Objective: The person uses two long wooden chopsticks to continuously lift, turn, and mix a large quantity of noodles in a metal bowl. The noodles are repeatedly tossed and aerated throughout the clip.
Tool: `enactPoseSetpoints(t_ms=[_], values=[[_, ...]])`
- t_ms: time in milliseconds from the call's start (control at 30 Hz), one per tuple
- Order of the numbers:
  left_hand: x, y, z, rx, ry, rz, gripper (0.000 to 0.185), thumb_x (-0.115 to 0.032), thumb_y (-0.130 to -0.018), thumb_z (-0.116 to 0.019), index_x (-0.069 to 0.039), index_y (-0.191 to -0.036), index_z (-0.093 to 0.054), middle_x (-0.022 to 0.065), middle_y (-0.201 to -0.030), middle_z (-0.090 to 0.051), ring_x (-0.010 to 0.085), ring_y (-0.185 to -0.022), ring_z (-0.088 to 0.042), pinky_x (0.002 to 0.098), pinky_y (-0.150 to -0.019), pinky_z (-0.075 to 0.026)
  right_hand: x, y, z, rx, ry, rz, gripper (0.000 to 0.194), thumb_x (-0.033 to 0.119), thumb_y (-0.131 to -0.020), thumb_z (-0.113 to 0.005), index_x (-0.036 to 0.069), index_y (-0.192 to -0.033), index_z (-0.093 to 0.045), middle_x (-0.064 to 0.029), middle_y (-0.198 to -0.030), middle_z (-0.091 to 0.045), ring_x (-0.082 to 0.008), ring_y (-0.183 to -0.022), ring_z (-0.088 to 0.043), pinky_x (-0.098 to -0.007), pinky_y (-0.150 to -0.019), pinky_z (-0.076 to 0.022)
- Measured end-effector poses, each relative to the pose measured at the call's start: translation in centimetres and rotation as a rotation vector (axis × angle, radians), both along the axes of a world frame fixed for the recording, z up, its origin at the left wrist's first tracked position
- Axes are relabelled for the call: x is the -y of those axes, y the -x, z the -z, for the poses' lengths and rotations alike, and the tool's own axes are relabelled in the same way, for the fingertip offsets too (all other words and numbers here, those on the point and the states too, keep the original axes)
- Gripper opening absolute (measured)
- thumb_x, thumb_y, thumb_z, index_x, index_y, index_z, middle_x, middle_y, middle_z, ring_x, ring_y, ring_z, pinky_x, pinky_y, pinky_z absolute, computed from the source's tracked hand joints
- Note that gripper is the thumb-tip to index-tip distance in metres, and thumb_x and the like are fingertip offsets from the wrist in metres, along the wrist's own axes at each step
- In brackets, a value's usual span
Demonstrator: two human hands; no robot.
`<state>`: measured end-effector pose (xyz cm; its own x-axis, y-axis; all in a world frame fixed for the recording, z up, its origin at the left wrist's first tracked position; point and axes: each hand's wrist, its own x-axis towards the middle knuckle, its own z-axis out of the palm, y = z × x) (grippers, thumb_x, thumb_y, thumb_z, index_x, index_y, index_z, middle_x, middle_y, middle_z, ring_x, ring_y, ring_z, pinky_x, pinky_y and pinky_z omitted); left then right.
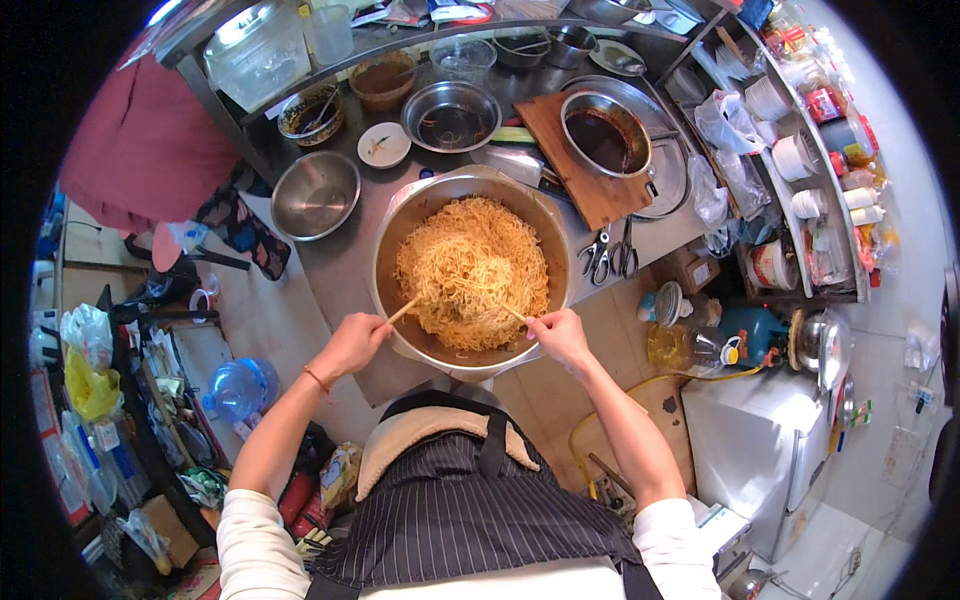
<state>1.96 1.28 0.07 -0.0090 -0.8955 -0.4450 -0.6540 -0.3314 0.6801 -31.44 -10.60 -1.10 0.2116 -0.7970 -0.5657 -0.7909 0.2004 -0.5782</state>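
Note:
A wide metal pot [390,259] stands at the front of the metal counter, heaped with noodles [480,262]. My left hand [358,341] grips a wooden stick [406,308], likely a long chopstick, whose tip enters the noodles from the left. On the other side, my right hand [559,337] is closed around a second wooden stick [515,313] that reaches into the heap from the right. Both hands are at the pot's near rim. The buried ends of the sticks are hidden. Paler strands lie on top in the middle, with browner noodles around them.
Left of the pot sits a bare steel bowl [316,196]. A steel bowl of dark sauce [600,139] rests on a wooden cutting board [551,150], beside a cleaver [510,163]. Scissors [598,255] lie at the right edge. Behind are a small white dish [384,145] and a steel basin [451,120].

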Motion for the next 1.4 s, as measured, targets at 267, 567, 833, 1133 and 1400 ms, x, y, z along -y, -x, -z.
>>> enactPoseSetpoints(t_ms=[267, 567, 833, 1133, 1400], values=[[0.4, -1.6, -7.7, 0.038, 0.112, 0.064, 0.025, -0.018, -0.092, -0.056, 0.005, -0.085, -0.062, 0.0263, -0.068, -0.051, 0.0383, -0.058, -0.051, 0.0420, -0.057, -0.044, -0.4, 0.7, -4.5, 0.293, -0.022, 0.081, 0.032, 0.026, -0.086, -0.066, 0.001, -0.067, -0.070, 0.0008, -0.049, -0.052, -0.0072, -0.045, -0.043, -0.0269, -0.045, -0.0356], [1.3, -2.2, -17.7, 0.097, 0.225, 0.067, 0.022, -0.014, -0.092, -0.056, 0.005, -0.082, -0.061, 0.0179, -0.060, -0.049, 0.0193, -0.053, -0.046, 0.0333, -0.054, -0.041, 0.6, 2.1, -12.5, 0.518, 0.005, 0.082, 0.033, 0.024, -0.091, -0.065, 0.000, -0.069, -0.068, 0.0065, -0.052, -0.046, -0.0024, -0.048, -0.036, -0.0226, -0.043, -0.0260], [3.5, -2.7, -15.2, 0.483, 0.124, 0.358, 0.024, -0.017, -0.091, -0.057, 0.005, -0.086, -0.065, 0.0224, -0.071, -0.063, 0.0379, -0.067, -0.060, 0.0428, -0.060, -0.048, 2.6, 4.0, -15.3, -0.342, 0.380, -0.196, 0.030, 0.032, -0.085, -0.067, 0.003, -0.080, -0.072, -0.0128, -0.064, -0.064, -0.0245, -0.060, -0.062, -0.0358, -0.058, -0.0491], [1.4, -1.6, -10.4, 0.718, -0.146, 0.486, 0.017, -0.009, -0.081, -0.055, 0.000, -0.085, -0.069, 0.0220, -0.085, -0.068, 0.0371, -0.082, -0.068, 0.0459, -0.068, -0.057, -1.7, 2.8, -8.9, -0.660, 0.333, -0.476, 0.017, 0.019, -0.074, -0.070, 0.009, -0.087, -0.073, -0.0152, -0.081, -0.070, -0.0295, -0.078, -0.071, -0.0400, -0.069, -0.0569], [0.4, 0.9, -3.2, 0.341, -0.039, 0.311, 0.027, -0.021, -0.091, -0.055, 0.002, -0.085, -0.067, 0.0260, -0.084, -0.064, 0.0427, -0.083, -0.063, 0.0492, -0.074, -0.051, -1.6, 0.5, 0.7, -0.095, 0.152, -0.202, 0.030, 0.033, -0.084, -0.065, 0.006, -0.076, -0.074, -0.0136, -0.065, -0.066, -0.0254, -0.063, -0.065, -0.0386, -0.063, -0.0510]])
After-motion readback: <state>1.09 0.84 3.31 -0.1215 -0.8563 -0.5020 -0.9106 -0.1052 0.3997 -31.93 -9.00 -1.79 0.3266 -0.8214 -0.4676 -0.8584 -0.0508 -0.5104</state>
